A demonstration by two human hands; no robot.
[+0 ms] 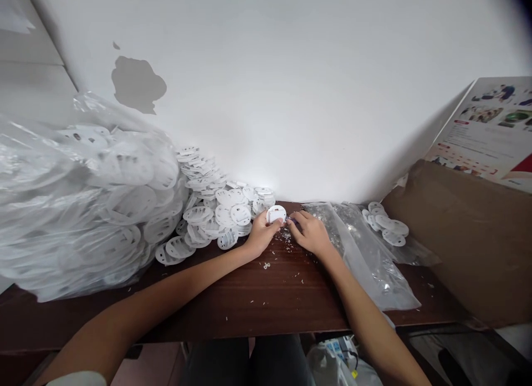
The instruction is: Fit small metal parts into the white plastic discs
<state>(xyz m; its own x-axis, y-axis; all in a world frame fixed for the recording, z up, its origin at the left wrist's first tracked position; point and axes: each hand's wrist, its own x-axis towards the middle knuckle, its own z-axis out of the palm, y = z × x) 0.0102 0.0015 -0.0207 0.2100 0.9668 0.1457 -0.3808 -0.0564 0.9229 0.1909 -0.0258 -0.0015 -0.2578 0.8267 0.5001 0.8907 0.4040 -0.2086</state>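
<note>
My left hand [261,234] is closed on a white round plastic part [276,213], its thumb across the lower edge. The part has a small slot near its top and is tilted up toward me. Just to its right, my right hand [310,230] pinches a small, thin purple tool [292,220] against the part's right edge; the tool's kind is too small to tell. Below both hands, small white plastic bits [286,237] are scattered on the dark wooden table [249,289].
A heap of similar white round parts [224,215] lies to the left, beside a large clear bag [120,203] full of them. At right are a clear plastic bag [361,264], several round parts [388,225] and a brown cardboard piece [461,242]. A white wall [266,97] stands behind.
</note>
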